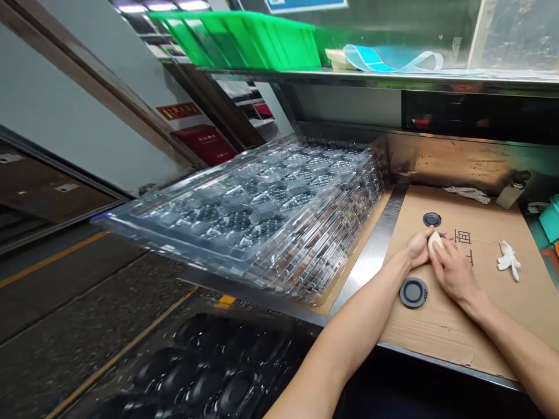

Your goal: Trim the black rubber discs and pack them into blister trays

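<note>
Over the cardboard sheet (pixel 463 331), my left hand (pixel 420 247) is closed round a dark round part (pixel 442 235), mostly hidden by the fingers. My right hand (pixel 452 269) is closed on a white cloth (pixel 435 242) pressed against that part. One black round part (pixel 432 219) lies on the cardboard just beyond my hands. Another round part (pixel 413 292), dark grey with a ring-shaped face, lies nearer, below my left wrist. A crumpled white cloth (pixel 508 261) rests to the right of my hands.
Stacked clear plastic trays (pixel 244 203) stand left of the cardboard. Black parts in a tray (pixel 209 372) are lower left. A green bin (pixel 244 41) sits on the shelf above. A small bottle (pixel 510 192) and white gloves (pixel 469 194) lie at the back right.
</note>
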